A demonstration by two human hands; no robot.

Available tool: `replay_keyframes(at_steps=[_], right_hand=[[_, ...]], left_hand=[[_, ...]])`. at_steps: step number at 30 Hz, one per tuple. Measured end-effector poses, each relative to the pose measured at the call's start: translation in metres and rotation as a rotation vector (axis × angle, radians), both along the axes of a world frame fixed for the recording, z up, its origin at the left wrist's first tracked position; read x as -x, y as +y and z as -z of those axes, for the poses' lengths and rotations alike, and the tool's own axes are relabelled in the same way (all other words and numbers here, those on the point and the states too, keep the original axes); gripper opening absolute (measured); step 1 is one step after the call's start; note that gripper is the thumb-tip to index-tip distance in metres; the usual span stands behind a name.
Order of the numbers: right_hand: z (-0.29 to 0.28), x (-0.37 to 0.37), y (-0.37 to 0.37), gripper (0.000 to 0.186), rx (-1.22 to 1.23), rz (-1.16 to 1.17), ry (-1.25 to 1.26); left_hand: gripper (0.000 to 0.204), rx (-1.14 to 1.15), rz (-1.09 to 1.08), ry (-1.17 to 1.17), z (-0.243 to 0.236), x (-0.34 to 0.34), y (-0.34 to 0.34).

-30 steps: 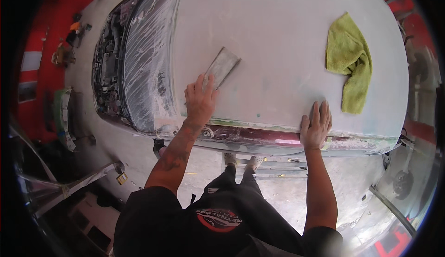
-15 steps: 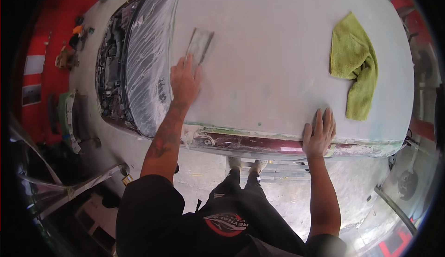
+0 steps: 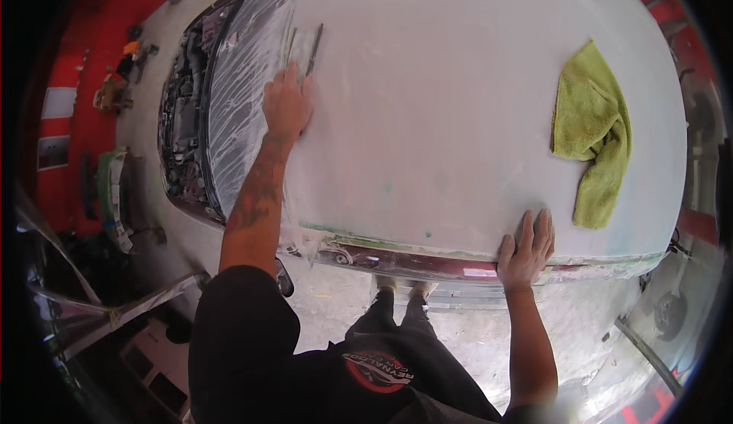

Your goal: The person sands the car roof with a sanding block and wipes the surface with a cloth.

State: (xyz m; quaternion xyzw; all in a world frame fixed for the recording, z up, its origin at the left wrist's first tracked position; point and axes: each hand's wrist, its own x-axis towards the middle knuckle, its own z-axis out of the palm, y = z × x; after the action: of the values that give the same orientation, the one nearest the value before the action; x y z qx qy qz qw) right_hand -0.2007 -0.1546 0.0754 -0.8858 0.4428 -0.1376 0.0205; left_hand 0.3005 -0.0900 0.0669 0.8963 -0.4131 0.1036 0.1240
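A grey, sanded car roof (image 3: 427,111) spreads out in front of me. My left hand (image 3: 288,107) is at its left edge, beside the windshield, with fingers closed on a long, flat sanding block (image 3: 314,50) that lies on the roof. The block's dark edge shows past my fingertips; the hand covers its near end. My right hand (image 3: 527,252) rests on the roof's near edge, holding nothing, its fingers stretched out and slightly apart. Beyond it, at the right of the roof, lies a crumpled green towel (image 3: 588,122).
Plastic sheeting streaked with white dust covers the windshield (image 3: 240,95). Further left is an uncovered engine bay (image 3: 183,111). Maroon paint shows along the near roof rail (image 3: 412,263). A bumper-like part (image 3: 114,202) stands on the floor at left, and a metal bar (image 3: 649,355) at lower right.
My left hand has slid the sanding block left and farther away, toward the windshield edge, and the block looks more tilted. My right hand stays at the near roof edge; the view has shifted slightly.
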Motion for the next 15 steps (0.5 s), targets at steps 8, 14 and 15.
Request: replay_keyframes(at_steps=[8,14,15], right_hand=[[-0.002,0.006,-0.003,0.055,-0.009,0.024,0.043],[-0.003,-0.002,-0.001,0.055,0.008,-0.014,0.035],[0.001,-0.003,-0.002,0.055,0.009,-0.014,0.034]], left_hand=[[0.054,-0.061,0.008,0.069,0.007,0.017,0.011],[0.051,-0.067,-0.036,0.006,0.002,-0.033,-0.014],[0.051,-0.135,-0.1,0.041,-0.01,-0.053,-0.045]])
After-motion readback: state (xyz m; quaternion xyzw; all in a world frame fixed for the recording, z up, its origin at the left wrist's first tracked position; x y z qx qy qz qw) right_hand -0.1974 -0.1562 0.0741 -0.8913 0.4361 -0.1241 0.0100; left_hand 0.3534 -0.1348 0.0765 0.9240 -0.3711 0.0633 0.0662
